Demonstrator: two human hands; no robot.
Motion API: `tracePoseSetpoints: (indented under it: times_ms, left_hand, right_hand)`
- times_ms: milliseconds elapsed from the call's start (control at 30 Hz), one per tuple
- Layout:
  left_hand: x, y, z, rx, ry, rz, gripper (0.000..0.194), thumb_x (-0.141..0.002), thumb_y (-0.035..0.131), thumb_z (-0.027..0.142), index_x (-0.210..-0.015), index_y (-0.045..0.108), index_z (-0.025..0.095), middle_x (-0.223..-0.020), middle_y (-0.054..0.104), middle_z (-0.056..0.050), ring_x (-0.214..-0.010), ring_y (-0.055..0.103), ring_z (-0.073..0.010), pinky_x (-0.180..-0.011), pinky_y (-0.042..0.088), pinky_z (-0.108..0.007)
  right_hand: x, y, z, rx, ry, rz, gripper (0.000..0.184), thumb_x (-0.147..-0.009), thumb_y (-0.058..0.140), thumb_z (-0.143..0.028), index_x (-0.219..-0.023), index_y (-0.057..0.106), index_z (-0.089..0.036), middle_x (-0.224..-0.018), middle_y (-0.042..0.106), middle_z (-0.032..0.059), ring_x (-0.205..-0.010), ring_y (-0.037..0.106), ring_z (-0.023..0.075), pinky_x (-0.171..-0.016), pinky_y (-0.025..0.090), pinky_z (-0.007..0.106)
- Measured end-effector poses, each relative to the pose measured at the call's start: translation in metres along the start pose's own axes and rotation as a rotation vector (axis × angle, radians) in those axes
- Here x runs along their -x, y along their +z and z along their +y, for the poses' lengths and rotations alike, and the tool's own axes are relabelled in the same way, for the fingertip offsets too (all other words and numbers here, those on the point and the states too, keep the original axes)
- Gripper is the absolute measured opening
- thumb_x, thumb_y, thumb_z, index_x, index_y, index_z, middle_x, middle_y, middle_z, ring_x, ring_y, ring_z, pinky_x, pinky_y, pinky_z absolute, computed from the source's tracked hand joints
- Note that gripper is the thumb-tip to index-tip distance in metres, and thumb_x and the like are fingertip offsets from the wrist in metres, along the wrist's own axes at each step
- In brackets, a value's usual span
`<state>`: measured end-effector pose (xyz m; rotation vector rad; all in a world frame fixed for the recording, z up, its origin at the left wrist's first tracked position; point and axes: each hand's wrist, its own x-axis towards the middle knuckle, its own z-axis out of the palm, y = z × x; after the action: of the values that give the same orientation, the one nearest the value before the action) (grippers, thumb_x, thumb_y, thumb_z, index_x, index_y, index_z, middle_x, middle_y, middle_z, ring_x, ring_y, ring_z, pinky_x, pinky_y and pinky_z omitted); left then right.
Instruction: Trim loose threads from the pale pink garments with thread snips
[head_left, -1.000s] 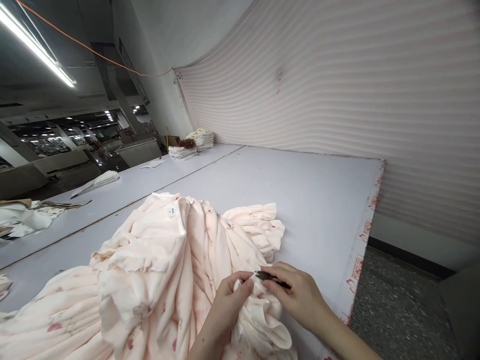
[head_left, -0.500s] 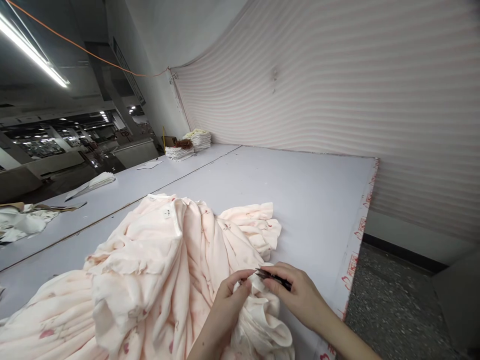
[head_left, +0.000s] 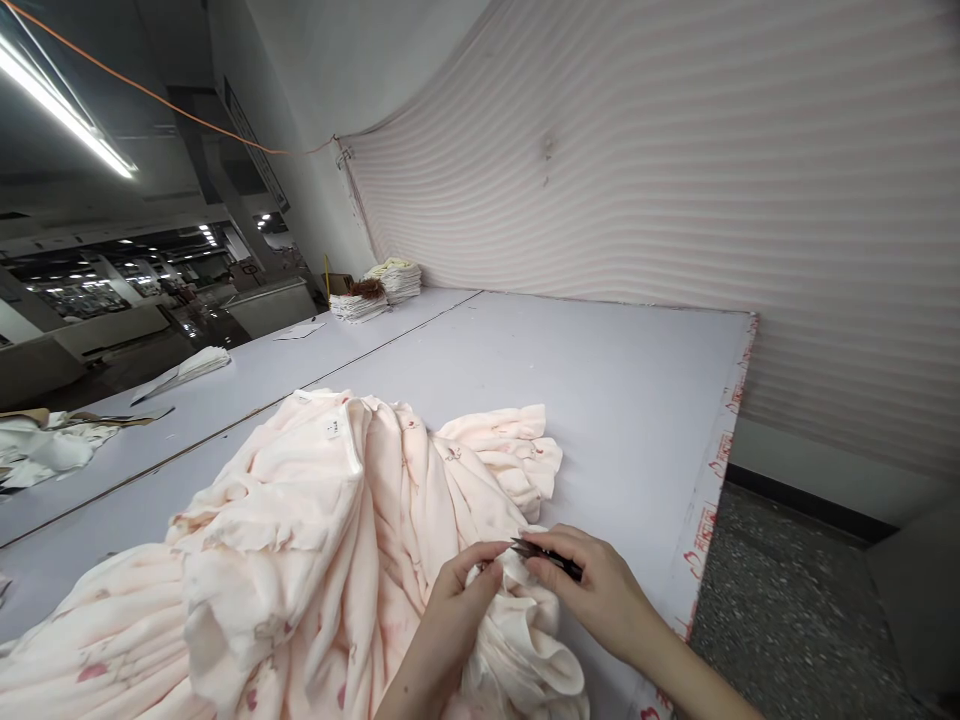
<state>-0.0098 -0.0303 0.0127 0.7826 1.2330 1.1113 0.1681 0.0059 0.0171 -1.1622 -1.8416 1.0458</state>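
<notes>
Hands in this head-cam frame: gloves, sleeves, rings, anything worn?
Nothing worn that shows. The left hand and right hand are bare: no gloves, no rings visible. Both forearms are uncovered down to the frame edge, with no sleeve, watch or band in view.

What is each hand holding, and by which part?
The right hand holds small dark snips by the handle end; the left hand pinches a ruffled edge of the pale pink garment.

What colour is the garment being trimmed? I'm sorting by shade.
Pale peach-pink garment with scattered reddish prints, in the head view.
</notes>
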Motion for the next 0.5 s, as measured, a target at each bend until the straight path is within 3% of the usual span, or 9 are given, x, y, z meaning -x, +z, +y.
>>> tracePoseSetpoints:
  times_ms: [267,500]
  left_hand:
    - [-0.0002,-0.0006,0.0018,-0.055,-0.006,-0.005,0.033,-0.071,0.069,0.034,-0.099,0.067,0.016,-0.082,0.071,-0.005,-0.063,0.061,-0.0149,-0.063,0.046,-0.025]
    - [-0.001,-0.0007,0.0073,-0.019,-0.018,-0.011,0.036,-0.067,0.073,0.035,-0.097,0.068,0.016,-0.085,0.069,-0.004,-0.075,0.061,-0.0169,-0.067,0.045,-0.023]
  right_hand:
    - [0.0011,0.0005,-0.0038,0.048,0.003,-0.006,0.026,-0.083,0.052,-0.031,-0.101,0.07,-0.024,-0.098,0.069,0.005,-0.087,0.064,0.0218,-0.072,0.05,0.031]
    - [-0.001,0.0037,0.0014,-0.173,0.019,0.023,0.026,-0.084,0.052,-0.036,-0.095,0.068,-0.02,-0.096,0.067,0.0072,-0.09,0.062,0.0218,-0.079,0.049,0.032]
